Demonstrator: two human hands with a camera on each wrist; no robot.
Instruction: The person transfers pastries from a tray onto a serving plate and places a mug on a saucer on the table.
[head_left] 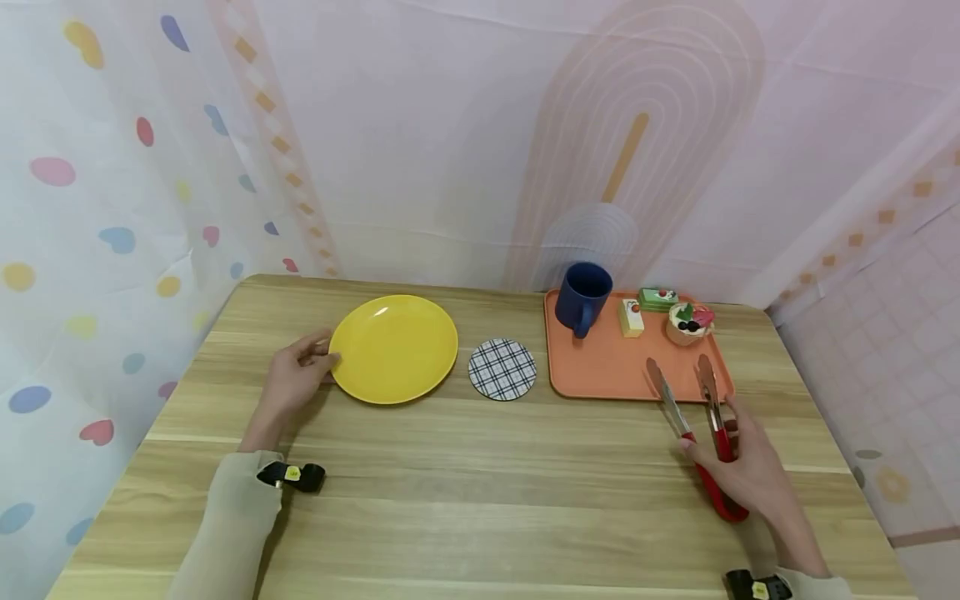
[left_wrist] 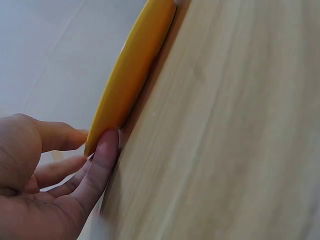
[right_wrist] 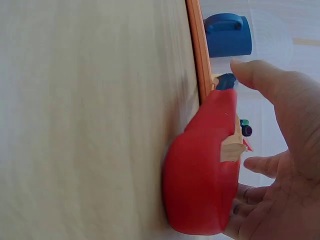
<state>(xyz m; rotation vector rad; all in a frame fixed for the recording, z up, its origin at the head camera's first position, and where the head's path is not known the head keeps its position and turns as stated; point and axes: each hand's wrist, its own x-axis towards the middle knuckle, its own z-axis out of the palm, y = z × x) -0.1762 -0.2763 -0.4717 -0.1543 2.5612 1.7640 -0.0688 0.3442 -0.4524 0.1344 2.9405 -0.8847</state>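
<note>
A yellow plate (head_left: 393,350) lies on the table at centre left. My left hand (head_left: 296,375) pinches its left rim; in the left wrist view the thumb (left_wrist: 102,157) is on the near side of the plate's edge and a forefinger touches the other side. At the right, red-handled metal tongs (head_left: 720,483) lie with spread arms, their tips over the orange tray. My right hand (head_left: 750,467) is spread around the handles, thumb to the left and fingers to the right. In the right wrist view the red handle (right_wrist: 197,185) sits between loosely spread fingers, with a gap to the thumb.
On the orange tray (head_left: 600,379) stand a blue mug (head_left: 583,296), a yellow cake piece (head_left: 631,318), a green cake piece (head_left: 657,299) and a fruit-topped cupcake (head_left: 687,323). A round checked coaster (head_left: 502,369) lies between plate and tray. A curtain (head_left: 420,150) hangs behind the table.
</note>
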